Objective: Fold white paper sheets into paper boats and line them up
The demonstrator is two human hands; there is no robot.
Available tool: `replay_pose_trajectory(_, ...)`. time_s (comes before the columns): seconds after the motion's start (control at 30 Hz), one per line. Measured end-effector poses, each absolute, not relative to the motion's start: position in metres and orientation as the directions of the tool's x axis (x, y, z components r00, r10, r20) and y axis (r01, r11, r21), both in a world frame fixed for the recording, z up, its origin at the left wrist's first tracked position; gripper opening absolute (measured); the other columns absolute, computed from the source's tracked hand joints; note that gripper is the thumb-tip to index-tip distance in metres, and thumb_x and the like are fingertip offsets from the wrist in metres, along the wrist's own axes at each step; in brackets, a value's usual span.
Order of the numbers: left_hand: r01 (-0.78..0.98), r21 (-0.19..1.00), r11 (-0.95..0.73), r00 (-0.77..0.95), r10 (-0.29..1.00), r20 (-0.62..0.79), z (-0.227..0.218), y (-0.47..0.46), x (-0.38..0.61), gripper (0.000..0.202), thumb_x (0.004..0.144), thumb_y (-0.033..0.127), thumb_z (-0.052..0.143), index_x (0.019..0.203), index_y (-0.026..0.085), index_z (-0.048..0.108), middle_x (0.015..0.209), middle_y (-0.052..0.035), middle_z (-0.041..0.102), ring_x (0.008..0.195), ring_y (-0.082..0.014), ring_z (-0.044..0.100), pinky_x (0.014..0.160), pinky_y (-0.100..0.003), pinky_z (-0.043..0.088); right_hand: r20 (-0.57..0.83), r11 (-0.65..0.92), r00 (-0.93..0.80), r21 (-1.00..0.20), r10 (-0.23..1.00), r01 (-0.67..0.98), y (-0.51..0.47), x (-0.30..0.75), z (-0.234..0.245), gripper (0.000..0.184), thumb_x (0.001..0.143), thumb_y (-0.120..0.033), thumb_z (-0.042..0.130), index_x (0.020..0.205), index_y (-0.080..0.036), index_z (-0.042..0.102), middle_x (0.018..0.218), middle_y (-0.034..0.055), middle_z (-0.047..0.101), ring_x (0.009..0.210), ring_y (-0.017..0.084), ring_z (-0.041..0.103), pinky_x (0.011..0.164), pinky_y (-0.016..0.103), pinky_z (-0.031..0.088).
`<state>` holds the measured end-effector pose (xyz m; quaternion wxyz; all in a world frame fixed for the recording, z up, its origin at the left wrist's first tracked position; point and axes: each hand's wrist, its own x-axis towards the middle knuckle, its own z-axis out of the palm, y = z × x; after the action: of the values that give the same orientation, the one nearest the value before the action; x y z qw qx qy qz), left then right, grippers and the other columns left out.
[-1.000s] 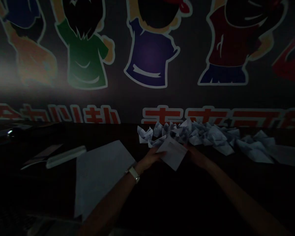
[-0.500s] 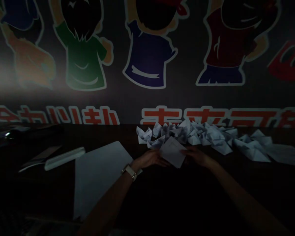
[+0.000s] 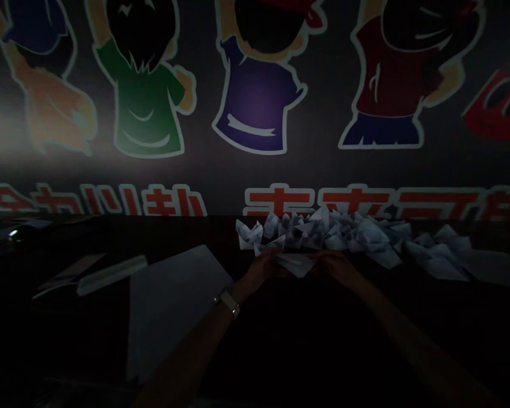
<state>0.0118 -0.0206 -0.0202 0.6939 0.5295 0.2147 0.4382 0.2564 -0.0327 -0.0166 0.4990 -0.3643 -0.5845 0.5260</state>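
The scene is very dark. Between both hands I hold a small folded white paper (image 3: 296, 263), low over the dark table (image 3: 301, 340). My left hand (image 3: 266, 267), with a pale watch (image 3: 229, 302) on its wrist, grips the paper's left side. The paper's right side is pinched by my right hand (image 3: 336, 266). Just behind the hands lies a heap of folded paper boats (image 3: 323, 231).
A stack of flat white sheets (image 3: 165, 306) lies left of my left arm. Further left are a long pale flat object (image 3: 110, 273) and a small light (image 3: 12, 233). More folded paper (image 3: 442, 255) spreads right. A cartoon mural wall (image 3: 255, 102) stands behind the table.
The paper showed as a wide flat face between my hands; now it is tipped or folded flatter and looks much thinner. Both hands have stayed in nearly the same place.
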Motion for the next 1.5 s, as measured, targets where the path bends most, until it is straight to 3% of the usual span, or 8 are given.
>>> replay_pose_trajectory(0.13,-0.366,0.928,0.076,0.499,0.857,0.127,-0.025,-0.033,0.027,0.049,0.084,0.052,0.039,0.115,0.015,0.046,0.093,-0.0107,0.064,0.07,-0.0192,0.065,0.065,-0.034,0.052,0.421,0.424,-0.052,-0.898,0.906,0.12,-0.035,0.237,-0.024,0.02,0.07,-0.033,0.056,0.077,-0.022,0.072,0.073,0.005,0.072,0.068,0.024,0.066,0.069,0.04,0.051)
replay_pose_trajectory(0.23,-0.288,0.954,0.081,0.523,0.848,0.086,-0.029,-0.04,0.035,0.055,0.079,0.057,0.046,0.113,0.014,0.045,0.088,-0.0107,0.064,0.063,-0.0182,0.065,0.058,-0.03,0.051,0.494,0.487,-0.032,-0.841,0.869,0.235,-0.038,0.226,-0.027,0.021,0.07,-0.032,0.054,0.075,-0.023,0.072,0.077,0.0051,0.072,0.071,0.026,0.065,0.072,0.043,0.05)
replay_pose_trajectory(0.5,-0.049,0.972,-0.232,0.301,0.924,0.235,-0.044,-0.028,0.035,0.043,0.079,0.056,0.047,0.089,0.015,0.049,0.051,0.0077,0.041,0.036,-0.005,0.035,0.038,-0.018,0.032,0.318,0.316,-0.109,-0.948,0.942,-0.034,-0.04,0.217,-0.026,0.031,0.07,-0.043,0.051,0.083,-0.02,0.067,0.097,0.0047,0.067,0.088,0.025,0.06,0.068,0.037,0.052)
replay_pose_trajectory(0.73,0.188,0.826,-0.531,0.374,0.816,0.44,-0.044,-0.038,0.039,0.031,0.087,0.042,0.04,0.091,0.016,0.056,0.079,-0.0038,0.061,0.076,-0.0166,0.056,0.072,-0.027,0.043,0.403,0.402,-0.042,-0.888,0.914,0.222,-0.044,0.203,-0.027,0.044,0.069,-0.05,0.061,0.101,-0.02,0.057,0.095,0.0063,0.066,0.09,0.024,0.06,0.08,0.037,0.047)
replay_pose_trajectory(0.87,0.274,0.787,-0.553,0.343,0.82,0.457,-0.046,-0.045,0.042,0.026,0.084,0.04,0.044,0.091,0.019,0.057,0.078,-0.0042,0.063,0.078,-0.0196,0.058,0.074,-0.028,0.043,0.382,0.388,-0.078,-0.873,0.921,0.296,-0.047,0.198,-0.037,0.044,0.073,-0.055,0.054,0.1,-0.022,0.059,0.101,0.0078,0.065,0.099,0.027,0.057,0.088,0.04,0.042)
replay_pose_trajectory(1.03,0.371,0.746,-0.553,0.307,0.831,0.464,-0.044,-0.045,0.041,0.03,0.086,0.041,0.04,0.08,0.018,0.058,0.067,-0.0023,0.059,0.061,-0.0154,0.053,0.059,-0.024,0.041,0.36,0.376,-0.11,-0.878,0.926,0.296,-0.051,0.195,-0.04,0.045,0.076,-0.059,0.049,0.1,-0.023,0.06,0.103,0.008,0.065,0.103,0.027,0.055,0.091,0.04,0.04)
replay_pose_trajectory(1.37,0.218,0.805,-0.551,0.314,0.821,0.477,-0.034,-0.05,0.043,0.045,0.087,0.05,0.032,0.072,0.014,0.055,0.06,-0.0007,0.05,0.055,-0.0111,0.042,0.05,-0.021,0.033,0.441,0.453,-0.108,-0.849,0.891,0.271,-0.061,0.189,-0.032,0.04,0.082,-0.054,0.044,0.093,-0.02,0.063,0.086,0.0056,0.068,0.081,0.023,0.06,0.074,0.034,0.048)
replay_pose_trajectory(1.5,0.268,0.772,-0.576,0.322,0.809,0.492,-0.033,-0.051,0.043,0.046,0.088,0.049,0.03,0.07,0.014,0.054,0.06,-0.0006,0.049,0.054,-0.0112,0.042,0.05,-0.022,0.032,0.422,0.43,-0.086,-0.873,0.903,0.231,-0.059,0.19,-0.03,0.039,0.08,-0.053,0.045,0.09,-0.021,0.064,0.085,0.0042,0.068,0.081,0.023,0.061,0.071,0.033,0.048)
